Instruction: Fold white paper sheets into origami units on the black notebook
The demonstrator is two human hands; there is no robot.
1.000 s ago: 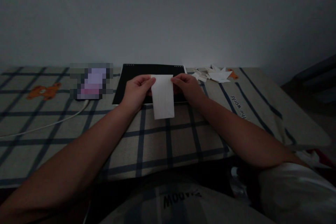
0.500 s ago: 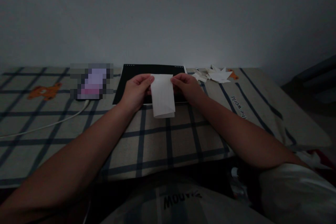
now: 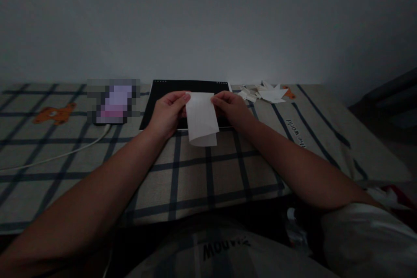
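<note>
A folded sheet of white paper hangs between my two hands, its layers spread apart at the lower end. My left hand pinches the upper left corner between thumb and fingers. At the upper right corner, my right hand grips the paper the same way. Beneath and behind the hands lies a black flat board or pad with small white marks along its far edge. Its middle is partly covered by the paper and hands.
A pile of folded white paper pieces lies right of the black board. To the left is a phone with a blurred screen and a white cable. A checked cloth covers the table, which meets a grey wall.
The front layer of the paper has shifted, and its lower right corner now stands farther from the layer behind. Both hands keep their hold almost in place.
</note>
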